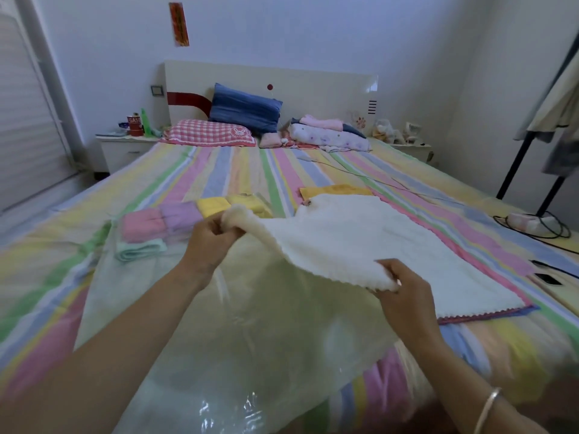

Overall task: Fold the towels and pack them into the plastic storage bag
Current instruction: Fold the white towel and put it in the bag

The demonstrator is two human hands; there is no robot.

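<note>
A wide bed fills the room, its striped sheet (219, 170) running in pastel bands of pink, yellow, green and blue up to a cream headboard (282, 79) with a red curve. Against it lean a blue pillow (244, 111) and a red checked pillow (210, 133), with folded bedding (329, 136) heaped beside them. A white nightstand (125, 148) on the left carries a red can (134, 125) and a green bottle (145, 120); a red paper strip (179, 25) hangs on the pale wall above. To the right stands a black stand (532, 164), and a power strip (529, 222) with coiled cable lies on the sheet.

The plastic storage bag (250, 324) lies spread flat over the near part of the bed, clear and shiny. At its far end sit folded towels – pink (142, 225), purple (180, 214), yellow (213, 205) and mint green (141, 249) – apparently under the film.

The white towel (344, 242) is half lifted: its right part rests on the sheet, its left edge is raised over the bag. The left hand (213, 236) pinches the far corner with curled fingers; the right hand (404, 292), a bracelet (487, 408) on its wrist, grips the near corner. Another yellow towel (335, 190) lies flat just beyond the white one.
</note>
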